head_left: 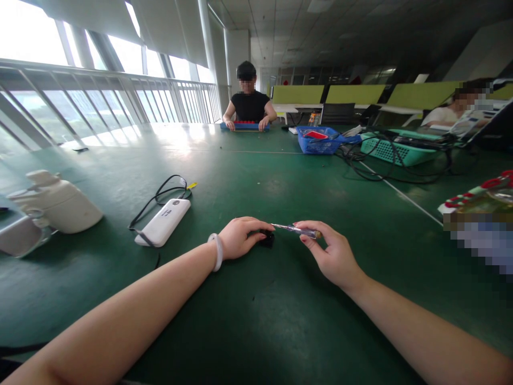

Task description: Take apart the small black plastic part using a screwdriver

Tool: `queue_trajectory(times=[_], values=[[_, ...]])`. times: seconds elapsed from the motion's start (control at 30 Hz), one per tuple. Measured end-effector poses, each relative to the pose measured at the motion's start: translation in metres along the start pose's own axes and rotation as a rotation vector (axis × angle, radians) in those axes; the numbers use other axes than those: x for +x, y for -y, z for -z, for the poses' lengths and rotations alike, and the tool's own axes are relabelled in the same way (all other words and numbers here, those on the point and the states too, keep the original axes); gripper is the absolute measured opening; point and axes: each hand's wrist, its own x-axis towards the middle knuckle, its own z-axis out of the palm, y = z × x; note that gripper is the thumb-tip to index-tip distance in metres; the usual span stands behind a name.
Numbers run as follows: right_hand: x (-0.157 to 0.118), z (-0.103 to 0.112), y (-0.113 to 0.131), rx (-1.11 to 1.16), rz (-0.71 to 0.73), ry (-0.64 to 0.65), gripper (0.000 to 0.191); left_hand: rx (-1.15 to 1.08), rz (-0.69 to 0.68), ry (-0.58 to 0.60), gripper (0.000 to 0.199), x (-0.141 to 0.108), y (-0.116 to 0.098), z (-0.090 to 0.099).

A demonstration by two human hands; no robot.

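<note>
On the green table, my left hand (pixel 242 237) is closed on a small black block-like object (pixel 267 239), whose kind I cannot make out. A pale bracelet circles that wrist. Between the thumb and fingers of my right hand (pixel 332 250) is a screwdriver (pixel 306 232) with a clear purplish handle. Its thin metal shaft points left, and the tip is at the top of the black object near my left fingertips. Whether the tip touches it is too small to tell.
Left of my arm lie a white power bank (pixel 164 223) with a black cable and a beige bottle (pixel 60 203). Farther back are a blue basket (pixel 318 144), a green basket (pixel 401 152) with tangled cables, and a person (pixel 250 107) holding a blue frame. Someone else sits at right.
</note>
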Motion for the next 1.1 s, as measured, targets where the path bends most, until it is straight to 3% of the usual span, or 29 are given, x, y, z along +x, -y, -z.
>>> queue_trajectory(times=[0.27,0.57,0.73,0.9,1.0,1.1], values=[[0.000,0.000,0.000,-0.002,0.008,-0.010,0.018,0.051,-0.100,0.036,0.028,0.000,0.000,-0.001],[0.001,0.000,0.000,0.003,-0.021,-0.006,0.018,0.176,-0.059,0.035,0.028,0.000,-0.005,0.003],[0.001,0.000,0.001,0.014,-0.046,-0.005,0.018,0.345,0.164,-0.077,0.042,-0.003,-0.009,0.005],[0.001,0.001,0.002,0.017,-0.059,-0.001,0.019,0.501,0.367,0.030,0.061,-0.008,0.000,0.005],[0.002,0.001,0.003,0.018,-0.050,-0.003,0.019,0.485,0.432,0.074,0.057,-0.009,0.004,0.005],[0.001,0.001,0.003,0.022,-0.047,-0.009,0.019,0.448,0.419,0.028,0.049,-0.007,0.002,0.007]])
